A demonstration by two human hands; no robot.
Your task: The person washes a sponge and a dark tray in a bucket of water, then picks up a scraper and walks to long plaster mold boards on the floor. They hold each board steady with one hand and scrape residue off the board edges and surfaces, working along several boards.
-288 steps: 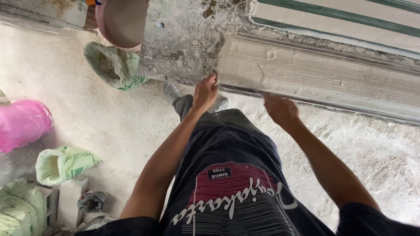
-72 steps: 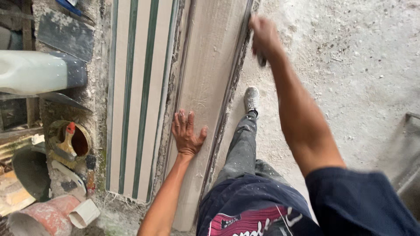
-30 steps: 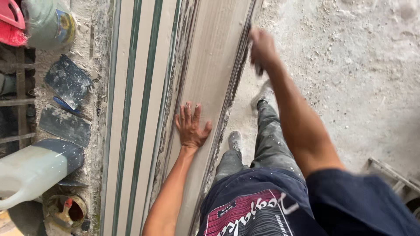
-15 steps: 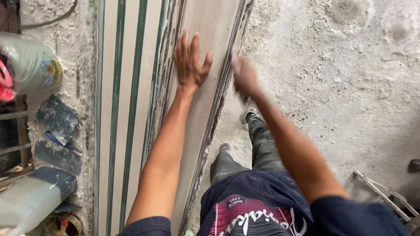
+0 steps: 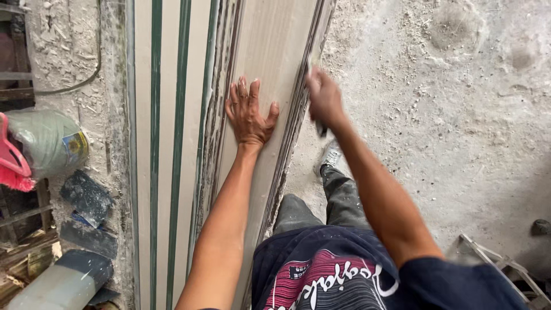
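Observation:
A long beige board (image 5: 275,46) lies along the ground beside me, running away from me. My left hand (image 5: 248,112) rests flat on its face with the fingers spread. At the board's right edge, my right hand (image 5: 324,97) is blurred and closed around a small dark tool (image 5: 321,131). Only the tool's end shows below the fist. My knee and a grey shoe (image 5: 330,155) are on the ground just right of the board.
Cream panels with green stripes (image 5: 166,115) lie left of the board. Further left are a plastic jug (image 5: 49,140), a red object (image 5: 11,161), dark scraps and a grey cylinder (image 5: 57,284). Dusty concrete floor (image 5: 447,115) spreads right, with a metal frame (image 5: 505,270) at the bottom right.
I have worked my way along the board. My left hand stays flat on its face. My right hand keeps moving along the right edge with the tool.

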